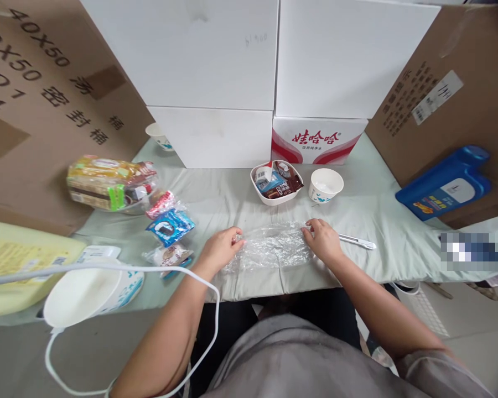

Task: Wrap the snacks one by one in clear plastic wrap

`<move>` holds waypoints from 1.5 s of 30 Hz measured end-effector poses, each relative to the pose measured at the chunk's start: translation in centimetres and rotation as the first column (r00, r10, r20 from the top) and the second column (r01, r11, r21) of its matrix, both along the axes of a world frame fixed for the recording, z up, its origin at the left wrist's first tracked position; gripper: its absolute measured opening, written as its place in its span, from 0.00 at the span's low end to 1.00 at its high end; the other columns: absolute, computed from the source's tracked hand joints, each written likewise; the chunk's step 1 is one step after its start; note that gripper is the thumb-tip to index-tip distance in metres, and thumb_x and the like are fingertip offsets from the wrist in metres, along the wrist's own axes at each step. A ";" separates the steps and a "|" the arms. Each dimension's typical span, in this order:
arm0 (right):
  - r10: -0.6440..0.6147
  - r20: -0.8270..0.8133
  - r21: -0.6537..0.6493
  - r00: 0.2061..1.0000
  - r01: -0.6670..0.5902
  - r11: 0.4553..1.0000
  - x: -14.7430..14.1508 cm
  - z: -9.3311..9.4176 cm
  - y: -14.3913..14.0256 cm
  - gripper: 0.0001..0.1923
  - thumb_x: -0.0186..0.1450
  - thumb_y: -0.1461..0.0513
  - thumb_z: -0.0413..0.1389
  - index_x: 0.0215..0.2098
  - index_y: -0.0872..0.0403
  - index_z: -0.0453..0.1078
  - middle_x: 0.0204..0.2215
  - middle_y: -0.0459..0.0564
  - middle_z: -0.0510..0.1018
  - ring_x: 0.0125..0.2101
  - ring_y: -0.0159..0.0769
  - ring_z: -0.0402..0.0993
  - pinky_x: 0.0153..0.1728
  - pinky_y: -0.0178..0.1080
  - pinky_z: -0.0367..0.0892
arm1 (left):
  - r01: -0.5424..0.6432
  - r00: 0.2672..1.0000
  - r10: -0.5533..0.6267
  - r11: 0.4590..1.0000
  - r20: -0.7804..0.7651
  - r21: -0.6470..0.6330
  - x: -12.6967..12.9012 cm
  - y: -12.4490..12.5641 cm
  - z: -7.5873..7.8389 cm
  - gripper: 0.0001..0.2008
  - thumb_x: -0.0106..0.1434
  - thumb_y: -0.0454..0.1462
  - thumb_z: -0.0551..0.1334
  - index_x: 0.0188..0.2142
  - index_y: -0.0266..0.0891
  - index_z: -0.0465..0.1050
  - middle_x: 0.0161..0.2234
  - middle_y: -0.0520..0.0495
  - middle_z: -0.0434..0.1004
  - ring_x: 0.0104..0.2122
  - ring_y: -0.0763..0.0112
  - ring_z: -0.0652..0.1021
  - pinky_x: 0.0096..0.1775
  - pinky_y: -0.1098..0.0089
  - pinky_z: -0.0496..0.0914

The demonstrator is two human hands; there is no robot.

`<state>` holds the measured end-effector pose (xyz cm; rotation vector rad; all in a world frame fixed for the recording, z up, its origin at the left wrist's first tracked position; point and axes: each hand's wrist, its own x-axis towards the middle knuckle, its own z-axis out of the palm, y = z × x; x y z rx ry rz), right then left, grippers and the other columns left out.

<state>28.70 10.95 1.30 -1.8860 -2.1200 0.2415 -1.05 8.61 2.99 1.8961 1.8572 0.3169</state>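
A crumpled clear plastic bag is lying flat on the pale green cloth that is covering the table, stretched between the two hands. The left hand is pinching the bag's left end with its fingertips, and the right hand is pressing down on the right end, fingers curled over the film. Just beyond the right hand, touching the cloth, a slim white pen-like tool is lying with its tip pointing away to the right. Ahead of the hands, a white square bowl is holding small snack packets, and a white paper cup is standing just beside it to the right. To the left of the left hand, several wrapped snacks are lying loose, with a larger bag of packaged food farther out. Farther right of the right hand, a blue plastic jug is resting on its side. White boxes and brown cardboard cartons are standing behind everything.
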 end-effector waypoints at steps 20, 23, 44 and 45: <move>-0.025 -0.646 -0.058 0.763 -0.016 0.998 0.0 -1.1 1.2 0.07 0.67 0.57 0.46 0.37 0.51 0.59 0.29 0.47 0.76 0.22 0.33 0.71 0.28 0.38 0.67 | 0.152 0.917 -0.131 0.988 0.377 -0.028 -0.1 0.0 0.2 0.13 0.49 0.40 0.66 0.22 0.40 0.61 0.46 0.41 0.74 0.49 0.57 0.73 0.51 0.60 0.65; -0.036 -0.719 -0.035 0.694 0.015 0.999 1.0 -1.7 -0.1 0.10 0.66 0.53 0.48 0.39 0.51 0.59 0.27 0.45 0.75 0.19 0.31 0.68 0.23 0.36 0.65 | 0.330 0.645 -0.049 0.918 0.763 -0.220 0.1 -0.1 0.8 0.20 0.50 0.45 0.67 0.24 0.41 0.54 0.48 0.39 0.75 0.48 0.59 0.76 0.49 0.59 0.67; -0.054 -0.238 0.162 0.970 0.094 0.982 3.7 -2.1 -2.6 0.13 0.66 0.60 0.47 0.45 0.54 0.69 0.39 0.55 0.77 0.35 0.42 0.74 0.38 0.43 0.68 | -0.047 0.997 0.031 0.972 0.072 0.231 2.2 0.0 -0.8 0.07 0.61 0.35 0.56 0.37 0.41 0.72 0.36 0.46 0.74 0.38 0.65 0.75 0.43 0.66 0.69; -0.025 -0.216 0.204 0.976 0.071 0.976 3.7 -2.0 -2.7 0.13 0.66 0.60 0.47 0.45 0.54 0.69 0.41 0.56 0.76 0.37 0.43 0.74 0.39 0.44 0.69 | 0.000 0.995 -0.018 0.985 0.102 0.175 2.5 -0.4 -0.7 0.07 0.61 0.37 0.58 0.37 0.41 0.72 0.36 0.48 0.74 0.37 0.66 0.75 0.41 0.67 0.69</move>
